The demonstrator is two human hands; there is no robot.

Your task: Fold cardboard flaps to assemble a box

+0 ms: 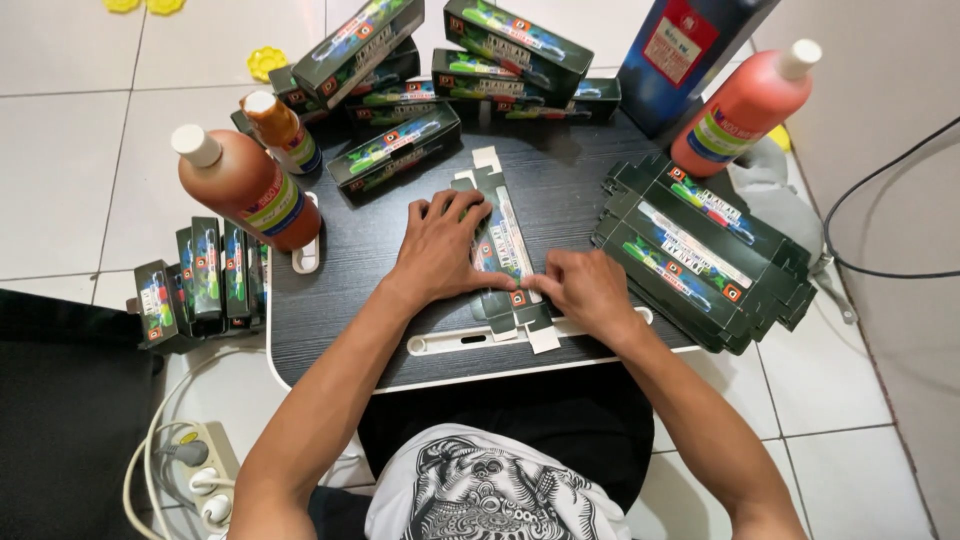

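Carton [503, 250] lies flat mid-table [560, 190]; our left hand [437, 250] presses it down with spread fingers, so our right hand [587, 290] can pinch its near flap. Flat blanks [700, 250] sit stacked beside it.

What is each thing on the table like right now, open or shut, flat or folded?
Carton: flat, end flaps open, under both hands.
Left hand: pressing on the carton.
Right hand: pinching the carton's near edge.
Stack of cartons: flat, unfolded.
Boxes: folded up, piled.
Orange bottles: capped.
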